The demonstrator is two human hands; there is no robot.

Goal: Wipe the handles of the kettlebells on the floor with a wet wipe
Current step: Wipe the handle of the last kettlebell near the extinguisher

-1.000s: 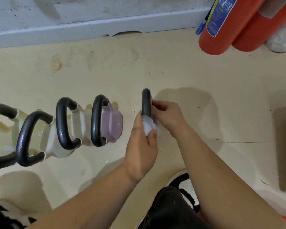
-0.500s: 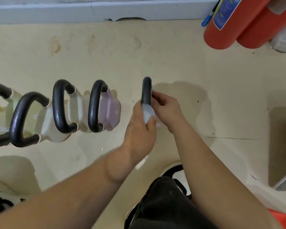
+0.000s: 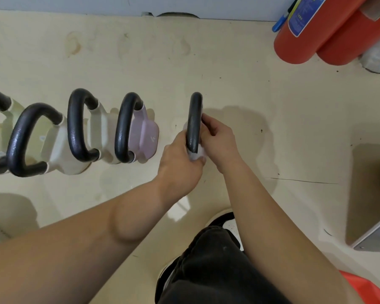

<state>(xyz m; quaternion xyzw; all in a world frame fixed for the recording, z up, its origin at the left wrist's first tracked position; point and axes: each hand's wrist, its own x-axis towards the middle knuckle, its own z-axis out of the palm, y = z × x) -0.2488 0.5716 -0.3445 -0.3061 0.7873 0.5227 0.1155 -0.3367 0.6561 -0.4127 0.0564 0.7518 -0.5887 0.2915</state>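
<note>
The left grip (image 3: 181, 160) pinched the wet wipe (image 3: 196, 155) round the handle (image 3: 194, 119), the right grip (image 3: 219, 139) pinching that handle, seemingly for steadiness.

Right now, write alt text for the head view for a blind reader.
A person's left hand pinches a white wet wipe round the near end of the rightmost black kettlebell handle, while the right hand grips it. A pink kettlebell and cream kettlebells line the floor to its left.

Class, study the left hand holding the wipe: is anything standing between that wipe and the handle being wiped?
Nothing visible does. The left hand holds the wipe against the near end of the handle; the right hand grips it from the other side.
</note>
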